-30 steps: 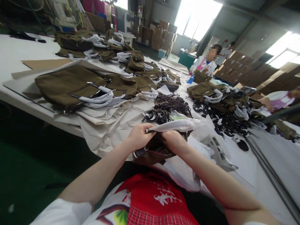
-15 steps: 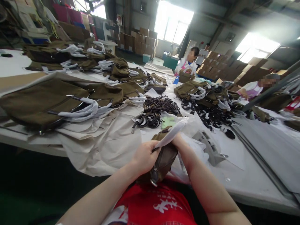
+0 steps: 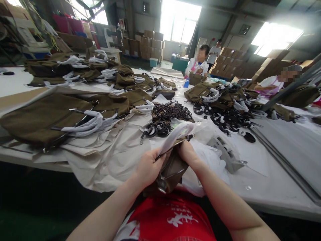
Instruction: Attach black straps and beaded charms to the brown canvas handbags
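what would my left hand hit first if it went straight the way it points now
Most likely the olive-brown bag it holds: the left hand points forward and right, toward the bag's opening and white-wrapped handle, though depth there is hard to judge.

single view from head, facing forward and down; bag [image 3: 176, 168] close, window [image 3: 178, 25] far off.

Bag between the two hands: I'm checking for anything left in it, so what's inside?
No contents show. The right hand appears to reach into the opening of the bag, its fingertips hidden; that hand and the bag's sides cover the interior.
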`<state>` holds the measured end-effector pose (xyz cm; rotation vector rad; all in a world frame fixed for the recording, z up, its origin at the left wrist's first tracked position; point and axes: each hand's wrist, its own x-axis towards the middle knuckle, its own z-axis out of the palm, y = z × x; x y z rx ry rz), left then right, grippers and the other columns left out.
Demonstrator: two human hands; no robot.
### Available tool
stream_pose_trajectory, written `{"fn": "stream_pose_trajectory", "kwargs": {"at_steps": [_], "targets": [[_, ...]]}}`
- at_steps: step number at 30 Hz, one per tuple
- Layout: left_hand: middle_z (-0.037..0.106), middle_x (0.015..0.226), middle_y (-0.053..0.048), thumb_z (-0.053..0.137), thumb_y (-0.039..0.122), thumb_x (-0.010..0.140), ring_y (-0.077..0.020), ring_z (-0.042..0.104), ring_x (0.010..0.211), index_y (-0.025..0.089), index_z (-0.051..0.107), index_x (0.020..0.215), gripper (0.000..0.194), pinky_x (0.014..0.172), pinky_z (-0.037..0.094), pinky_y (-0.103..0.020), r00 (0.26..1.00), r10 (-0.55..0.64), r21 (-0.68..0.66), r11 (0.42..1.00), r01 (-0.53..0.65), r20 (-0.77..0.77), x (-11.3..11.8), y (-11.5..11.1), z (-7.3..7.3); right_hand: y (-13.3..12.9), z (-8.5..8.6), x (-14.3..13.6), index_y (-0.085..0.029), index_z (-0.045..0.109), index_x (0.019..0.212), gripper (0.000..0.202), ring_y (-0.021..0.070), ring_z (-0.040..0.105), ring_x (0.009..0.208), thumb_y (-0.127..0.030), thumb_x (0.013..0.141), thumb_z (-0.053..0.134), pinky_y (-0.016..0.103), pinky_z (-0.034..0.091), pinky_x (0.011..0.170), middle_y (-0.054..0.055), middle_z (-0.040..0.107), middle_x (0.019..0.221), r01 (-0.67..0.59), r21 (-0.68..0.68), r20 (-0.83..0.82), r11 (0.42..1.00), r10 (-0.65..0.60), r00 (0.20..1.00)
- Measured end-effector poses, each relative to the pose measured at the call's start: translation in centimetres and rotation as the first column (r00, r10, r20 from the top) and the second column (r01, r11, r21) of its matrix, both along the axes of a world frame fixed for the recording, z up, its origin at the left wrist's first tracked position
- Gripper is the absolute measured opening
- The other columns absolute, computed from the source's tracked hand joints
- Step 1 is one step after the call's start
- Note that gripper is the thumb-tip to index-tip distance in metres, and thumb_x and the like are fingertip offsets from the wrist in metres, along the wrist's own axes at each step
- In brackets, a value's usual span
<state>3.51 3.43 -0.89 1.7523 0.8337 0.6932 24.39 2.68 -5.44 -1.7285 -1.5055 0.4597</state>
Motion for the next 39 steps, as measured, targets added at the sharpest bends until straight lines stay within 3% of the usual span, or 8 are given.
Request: {"fn": "stream_pose_trajectory", "kwargs": {"at_steps": [5,9,16,23,27,33,36,39], "targets": [[0.073,0.091,-0.004,0.056,0.038,0.086,-0.0223,0.065,0.085,0.015,0.072,0.103,0.033,0.075,0.049,-0.028,0.996,0.078,-0.031,0.997,-0.077,0.031,-0.7,0.8,0.1,-1.3,1.5,-0.7,-0.014,0.071,0.095,0.02,0.0251,0.055,0.105,-0.018,0.087,0.053,0.035,0.041,0.097,0.014,0.065,0.106,0.021,-0.17,0.357,0.985,0.042,0.933],[0.074,0.098,-0.005,0.06,0.04,0.084,-0.0229,0.066,0.09,0.015,0.071,0.106,0.035,0.078,0.05,-0.029,0.998,-0.019,-0.158,0.987,0.029,0.063,-1.0,0.7,0.6,-1.2,2.1,-0.7,-0.015,0.072,0.098,0.024,0.0244,0.057,0.103,-0.016,0.089,0.049,0.032,0.043,0.092,0.014,0.066,0.106,0.048,-0.198,0.545,0.979,0.07,0.836],[0.07,0.113,-0.009,0.069,0.042,0.078,-0.0254,0.063,0.106,0.016,0.065,0.117,0.047,0.093,0.047,-0.035,0.983,-0.053,-0.416,0.901,0.122,0.176,-1.1,-0.3,0.6,-0.5,1.3,-0.7,-0.013,0.07,0.099,0.024,0.022,0.062,0.097,-0.01,0.085,0.051,0.029,0.047,0.088,0.013,0.067,0.11,-0.138,-0.174,0.411,0.975,0.199,0.89],[0.07,0.111,-0.01,0.073,0.036,0.076,-0.024,0.065,0.1,0.016,0.066,0.117,0.046,0.087,0.049,-0.033,0.949,-0.166,-0.548,0.784,0.292,0.268,-1.2,-0.7,0.2,-0.6,1.7,-1.5,-0.016,0.072,0.089,0.016,0.0249,0.064,0.098,-0.016,0.08,0.059,0.033,0.049,0.09,0.01,0.073,0.104,-0.199,-0.138,0.244,0.97,0.228,0.943],[0.068,0.118,-0.01,0.066,0.034,0.082,-0.0247,0.062,0.106,0.015,0.067,0.114,0.038,0.091,0.048,-0.033,0.954,-0.145,-0.443,0.86,0.252,0.261,-1.5,-1.3,0.5,-2.1,2.4,-1.4,-0.017,0.072,0.098,0.023,0.0223,0.066,0.095,-0.013,0.079,0.059,0.032,0.051,0.087,0.006,0.073,0.103,-0.371,-0.206,0.065,0.905,0.391,0.918],[0.07,0.116,-0.009,0.058,0.03,0.085,-0.0262,0.061,0.112,0.016,0.067,0.117,0.036,0.103,0.042,-0.038,0.998,-0.029,-0.074,0.997,0.033,0.063,-2.4,-1.2,2.3,-4.9,6.4,-2.6,-0.017,0.073,0.096,0.021,0.0171,0.064,0.096,-0.023,0.091,0.053,0.026,0.046,0.089,0.004,0.072,0.101,-0.781,-0.235,-0.133,0.579,0.777,0.616],[0.071,0.114,-0.008,0.056,0.028,0.085,-0.0261,0.062,0.109,0.017,0.068,0.113,0.033,0.102,0.044,-0.038,1.0,-0.007,0.042,0.999,0.006,0.011,-2.7,-0.7,3.0,-6.3,8.2,-4.7,-0.016,0.073,0.089,0.019,0.0151,0.063,0.085,-0.024,0.091,0.055,0.024,0.046,0.081,0.004,0.072,0.09,-0.749,-0.247,-0.051,0.615,0.763,0.644],[0.071,0.114,-0.008,0.057,0.028,0.085,-0.0254,0.064,0.106,0.016,0.068,0.113,0.033,0.099,0.047,-0.037,0.996,-0.084,0.001,0.996,0.084,0.028,-2.7,-0.6,3.1,-7.5,8.8,-6.7,-0.017,0.071,0.082,0.02,0.0152,0.063,0.075,-0.02,0.09,0.053,0.024,0.045,0.074,0.004,0.072,0.083,-0.61,-0.317,0.083,0.727,0.662,0.745]]}}
